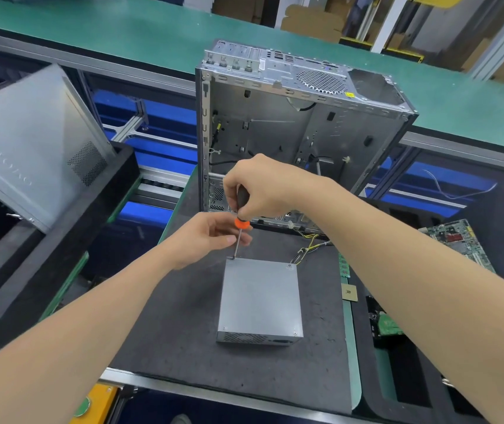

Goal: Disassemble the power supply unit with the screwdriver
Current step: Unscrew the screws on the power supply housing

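Grey steel, the power supply unit lies flat on the dark foam mat close to the person, with its vented end facing them and yellow and black wires trailing from its far side. The screwdriver stands almost upright with its tip at the unit's far left corner. The right hand wraps the black handle from above, fingers fully curled. The left hand sits just beneath, loosely curled, fingertips pinching the bare shaft under the orange collar. Behind stands an emptied computer case, open side forward; a side panel leans at left, and a motherboard lies at right.
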The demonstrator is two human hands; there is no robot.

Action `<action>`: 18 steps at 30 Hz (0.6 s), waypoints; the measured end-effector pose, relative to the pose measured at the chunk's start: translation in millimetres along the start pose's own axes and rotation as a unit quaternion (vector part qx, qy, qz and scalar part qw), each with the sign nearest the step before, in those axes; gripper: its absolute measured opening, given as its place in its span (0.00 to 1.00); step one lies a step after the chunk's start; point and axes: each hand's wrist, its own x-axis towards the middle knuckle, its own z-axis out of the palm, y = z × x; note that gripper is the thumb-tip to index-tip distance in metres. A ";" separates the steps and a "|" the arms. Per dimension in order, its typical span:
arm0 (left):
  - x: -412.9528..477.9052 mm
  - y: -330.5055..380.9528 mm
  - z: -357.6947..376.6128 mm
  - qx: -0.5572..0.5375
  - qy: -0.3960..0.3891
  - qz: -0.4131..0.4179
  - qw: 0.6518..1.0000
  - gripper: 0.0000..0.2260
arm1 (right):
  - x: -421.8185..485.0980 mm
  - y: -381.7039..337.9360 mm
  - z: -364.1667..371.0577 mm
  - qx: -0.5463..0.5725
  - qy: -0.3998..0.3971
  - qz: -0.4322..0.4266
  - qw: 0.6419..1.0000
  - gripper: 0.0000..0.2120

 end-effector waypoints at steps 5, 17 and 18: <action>5.2 4.3 3.2 0.065 0.017 0.004 0.998 0.13 | -4.3 -1.3 -1.7 -0.049 -0.016 -0.056 0.997 0.07; 4.6 8.9 5.0 0.120 0.066 0.037 0.990 0.15 | 0.0 -1.3 0.5 -0.016 0.087 0.067 0.994 0.17; 5.4 10.0 5.0 0.116 0.066 0.039 0.990 0.15 | 1.2 -2.9 -1.0 -0.018 0.097 0.067 0.993 0.15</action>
